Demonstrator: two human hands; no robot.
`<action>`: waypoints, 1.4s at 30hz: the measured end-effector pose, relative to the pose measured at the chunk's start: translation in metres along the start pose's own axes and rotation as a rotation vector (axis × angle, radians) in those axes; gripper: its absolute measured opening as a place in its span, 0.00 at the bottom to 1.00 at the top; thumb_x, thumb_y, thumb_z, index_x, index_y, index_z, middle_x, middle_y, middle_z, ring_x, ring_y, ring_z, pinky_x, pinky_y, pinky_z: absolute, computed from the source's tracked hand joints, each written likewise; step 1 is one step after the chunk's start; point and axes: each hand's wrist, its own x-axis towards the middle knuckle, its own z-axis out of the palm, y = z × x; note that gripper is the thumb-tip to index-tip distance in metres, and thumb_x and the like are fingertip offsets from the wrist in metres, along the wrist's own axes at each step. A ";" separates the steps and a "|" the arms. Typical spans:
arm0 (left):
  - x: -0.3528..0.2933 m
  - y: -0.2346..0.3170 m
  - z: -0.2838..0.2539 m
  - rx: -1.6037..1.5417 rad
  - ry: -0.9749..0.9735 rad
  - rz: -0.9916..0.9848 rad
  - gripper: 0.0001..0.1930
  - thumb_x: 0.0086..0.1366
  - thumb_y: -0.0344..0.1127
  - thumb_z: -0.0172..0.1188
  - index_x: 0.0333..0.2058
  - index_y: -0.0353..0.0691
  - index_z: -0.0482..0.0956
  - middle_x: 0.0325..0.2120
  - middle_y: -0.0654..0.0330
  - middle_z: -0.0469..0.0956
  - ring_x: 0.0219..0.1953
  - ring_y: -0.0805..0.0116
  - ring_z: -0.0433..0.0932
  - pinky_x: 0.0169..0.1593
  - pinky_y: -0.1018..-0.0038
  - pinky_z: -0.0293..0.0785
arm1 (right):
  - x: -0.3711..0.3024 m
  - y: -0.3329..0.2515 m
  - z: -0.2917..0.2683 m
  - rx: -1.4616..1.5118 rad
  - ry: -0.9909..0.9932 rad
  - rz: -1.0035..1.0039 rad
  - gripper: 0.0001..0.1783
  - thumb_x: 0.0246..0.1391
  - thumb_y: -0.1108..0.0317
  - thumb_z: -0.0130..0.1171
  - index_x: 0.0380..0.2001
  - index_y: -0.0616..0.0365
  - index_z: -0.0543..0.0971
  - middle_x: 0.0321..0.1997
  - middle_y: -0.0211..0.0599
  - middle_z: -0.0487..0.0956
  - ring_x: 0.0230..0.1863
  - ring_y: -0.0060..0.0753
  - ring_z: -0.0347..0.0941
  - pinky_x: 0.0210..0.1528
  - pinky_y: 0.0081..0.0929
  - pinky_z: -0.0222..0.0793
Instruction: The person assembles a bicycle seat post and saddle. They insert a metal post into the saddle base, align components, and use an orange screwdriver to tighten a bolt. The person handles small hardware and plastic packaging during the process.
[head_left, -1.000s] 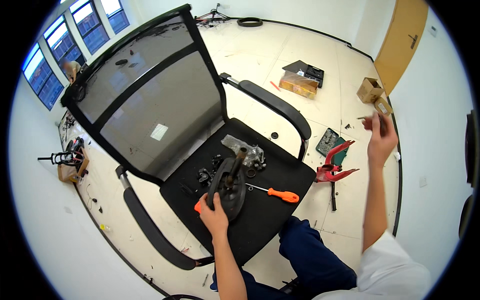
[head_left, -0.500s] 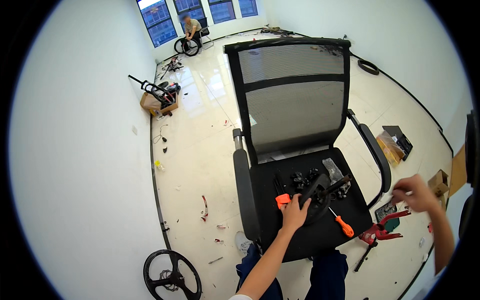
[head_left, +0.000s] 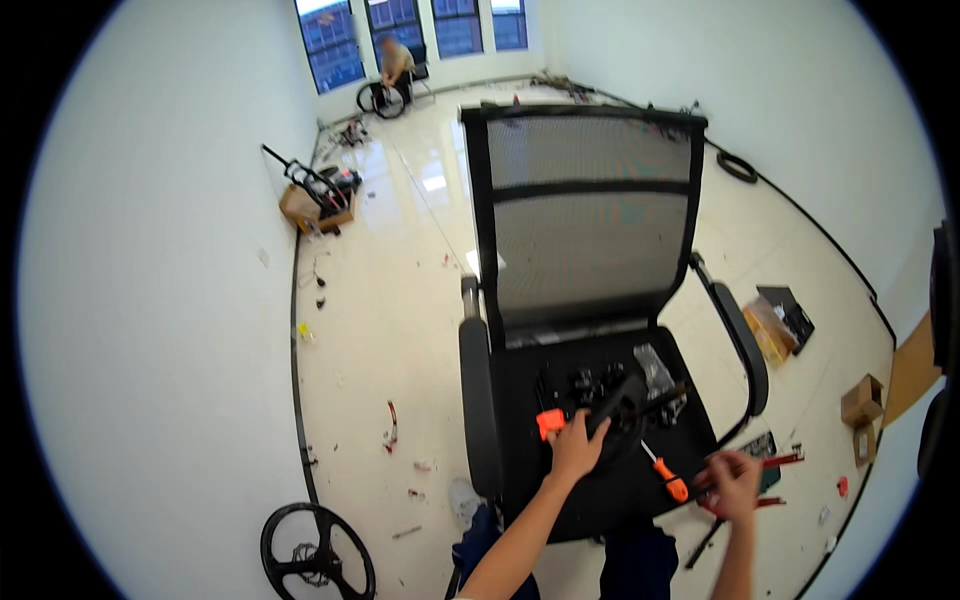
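My left hand (head_left: pixel 578 450) is closed on a black bicycle part (head_left: pixel 620 415) with a rounded body and a rod sticking out, held over the chair seat (head_left: pixel 570 515). Next to the fingers lies an orange holder (head_left: pixel 550 424) with thin black rods. Fingers bent together, my right hand (head_left: pixel 735 483) is off the seat's right front edge; whether anything is pinched in it is hidden. An orange-handled screwdriver (head_left: pixel 670 480) lies on the seat between my hands. Behind the black part are small black pieces (head_left: pixel 595 380) and a clear plastic bag (head_left: pixel 654 370).
A red frame part (head_left: pixel 782 461) lies on the floor beyond my right hand. Cardboard boxes (head_left: pixel 862 400) and an open case (head_left: pixel 787 315) stand to the right. A black spoked wheel (head_left: pixel 318 550) is at the lower left. Far off, a person (head_left: pixel 396 70) sits with a wheel.
My right hand has come down and left, from the far right to the seat's front corner. My left hand stays on the black part, which looks slightly turned. The view has shifted a little.
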 end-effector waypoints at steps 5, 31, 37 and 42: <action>0.000 -0.015 0.000 0.036 -0.039 -0.024 0.31 0.69 0.60 0.49 0.56 0.36 0.71 0.45 0.47 0.81 0.51 0.52 0.78 0.61 0.54 0.52 | 0.011 0.130 0.087 0.269 0.251 0.240 0.08 0.63 0.71 0.57 0.40 0.66 0.78 0.30 0.41 0.83 0.29 0.31 0.81 0.31 0.24 0.77; -0.003 0.003 -0.010 0.023 0.050 -0.004 0.24 0.68 0.49 0.55 0.53 0.35 0.74 0.46 0.47 0.80 0.52 0.49 0.77 0.58 0.56 0.57 | 0.067 0.084 0.129 -0.789 -0.120 -0.004 0.17 0.42 0.66 0.65 0.36 0.63 0.78 0.39 0.51 0.79 0.44 0.57 0.76 0.46 0.46 0.72; -0.005 0.008 -0.014 0.054 0.050 0.014 0.24 0.69 0.47 0.55 0.53 0.32 0.74 0.42 0.46 0.81 0.47 0.53 0.77 0.58 0.64 0.54 | 0.081 0.088 0.128 -0.694 -0.088 0.002 0.18 0.40 0.70 0.64 0.36 0.69 0.78 0.32 0.58 0.80 0.37 0.61 0.77 0.41 0.45 0.72; -0.009 0.006 -0.026 -0.150 0.151 -0.071 0.21 0.68 0.45 0.57 0.50 0.33 0.76 0.37 0.46 0.81 0.41 0.50 0.77 0.51 0.62 0.68 | 0.087 0.086 0.124 -0.677 -0.099 0.097 0.14 0.46 0.71 0.66 0.36 0.65 0.80 0.34 0.52 0.82 0.38 0.55 0.79 0.42 0.43 0.74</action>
